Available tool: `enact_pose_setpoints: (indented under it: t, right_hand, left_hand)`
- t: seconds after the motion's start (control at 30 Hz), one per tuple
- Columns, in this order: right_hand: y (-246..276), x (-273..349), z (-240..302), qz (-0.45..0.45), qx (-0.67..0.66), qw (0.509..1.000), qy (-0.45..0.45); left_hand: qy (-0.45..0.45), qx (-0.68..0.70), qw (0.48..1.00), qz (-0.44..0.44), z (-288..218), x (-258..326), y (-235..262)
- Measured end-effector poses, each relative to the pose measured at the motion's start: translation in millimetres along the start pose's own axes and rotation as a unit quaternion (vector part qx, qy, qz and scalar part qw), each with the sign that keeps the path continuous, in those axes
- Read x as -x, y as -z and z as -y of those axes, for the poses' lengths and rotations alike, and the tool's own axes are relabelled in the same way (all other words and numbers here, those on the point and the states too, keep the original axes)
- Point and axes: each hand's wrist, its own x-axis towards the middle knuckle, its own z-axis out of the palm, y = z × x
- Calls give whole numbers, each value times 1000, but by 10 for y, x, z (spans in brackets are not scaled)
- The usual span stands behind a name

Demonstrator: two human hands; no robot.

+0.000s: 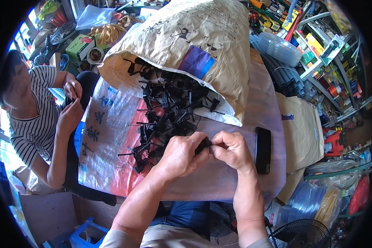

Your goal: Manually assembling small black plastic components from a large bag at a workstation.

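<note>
In front of me my left hand (182, 153) is closed around a small black plastic part (203, 144), which mostly hides inside the fingers. My right hand (232, 152) pinches at that part's right end, thumb against bent forefinger; what lies between those fingertips is too small to make out. Just beyond my left hand spreads a heap of similar black plastic parts (169, 105) with thin stems. They spill from the open mouth of a large tan paper sack (219, 45) lying on its side.
A woven plastic sheet (99, 153) covers the work surface. To the right of my right hand lies a black phone (263, 151). At left sits a person (37, 111) in a striped shirt, hands together. Coiled clear tubing (279, 49), a blue stool (89, 233) and a fan (304, 233) stand around.
</note>
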Motion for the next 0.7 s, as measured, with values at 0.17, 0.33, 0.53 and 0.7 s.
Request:
enact_pose_setpoints:
  t: [0.17, 0.33, 0.53, 0.7]
  right_hand:
    - [-68, -31, 73, -36, -28, 999, -2]
    - [-202, -96, -76, 24, 319, 946, 54]
    - [-181, -91, 8, 8, 279, 957, 75]
    - [-66, -134, 43, -175, 305, 907, 230]
  left_hand:
    - [153, 373, 914, -35, -19, -35, 51]
    - [91, 721, 677, -114, 241, -44, 270]
    - [91, 724, 669, -145, 245, -33, 261]
    - [177, 498, 831, -174, 18, -61, 236]
